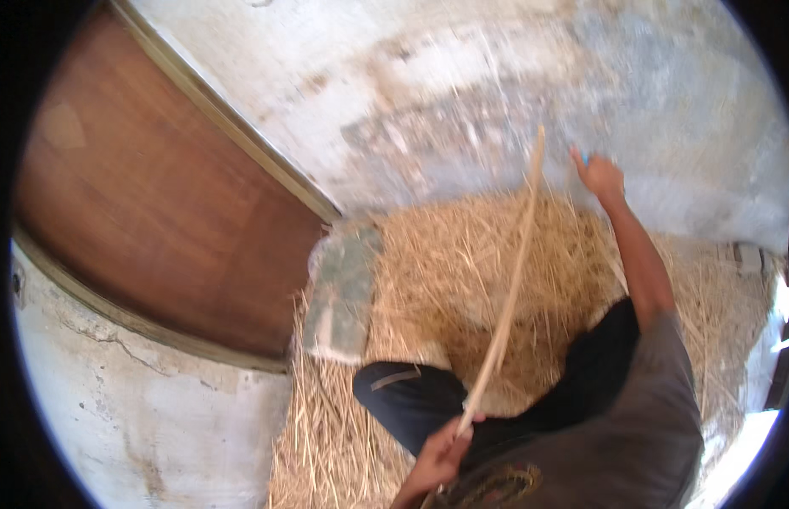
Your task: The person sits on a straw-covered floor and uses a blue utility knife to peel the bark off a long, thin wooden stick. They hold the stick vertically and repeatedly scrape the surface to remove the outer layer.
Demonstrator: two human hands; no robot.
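Note:
My left hand (445, 450), low in the picture, is closed round the lower end of a long, thin, pale strip that looks like split bamboo (515, 284). The strip slants up and away over my lap, its tip in front of the wall. My right arm is stretched far out to the right. The right hand (601, 176) is closed beside the strip's far end, apart from it. A small bit of blue shows at its fingers; blur hides what the thing is.
Straw and thin shavings (462, 254) cover the floor around my dark-trousered legs (411, 399). A worn grey-green slab (342, 293) lies at the left, by a brown wooden door (174, 204) in its frame. A stained, peeling wall (496, 85) rises ahead.

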